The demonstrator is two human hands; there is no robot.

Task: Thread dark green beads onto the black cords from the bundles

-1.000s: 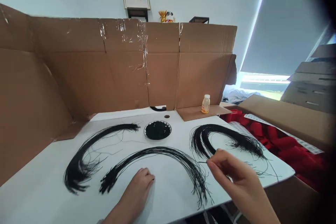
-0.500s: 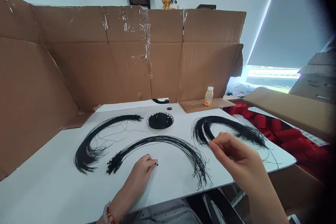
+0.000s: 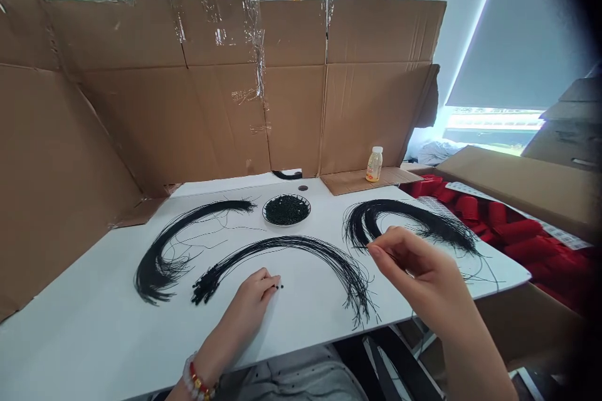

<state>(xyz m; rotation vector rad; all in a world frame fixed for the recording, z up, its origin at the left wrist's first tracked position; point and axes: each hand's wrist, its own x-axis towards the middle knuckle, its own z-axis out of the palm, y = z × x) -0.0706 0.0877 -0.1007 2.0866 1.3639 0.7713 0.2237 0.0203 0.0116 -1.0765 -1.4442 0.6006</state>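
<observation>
My left hand [image 3: 254,301] rests low over the table's front middle, thumb and forefinger pinched on a small black piece [image 3: 277,287], too small to make out fully. Another dark speck shows just beside it. My right hand [image 3: 418,269] is raised at the right, its fingertips pinched on a thin black cord, of which a short end pokes out to the left. In front of my left hand curves a bundle of black cords [image 3: 291,242] with thick dark tips at its left end. Behind it stands a dish [image 3: 310,213] filled with small black pieces [image 3: 286,208].
More black cord bundles lie at left [image 3: 157,263] and right [image 3: 399,205] on the white table [image 3: 84,326]. A cardboard screen [image 3: 226,119] walls the back and left. A small bottle [image 3: 374,165] stands back right, near a box of red items [image 3: 517,238].
The view has tilted slightly downward, so everything sits a little differently. My right hand has shifted slightly left in view; both pinches stay closed.
</observation>
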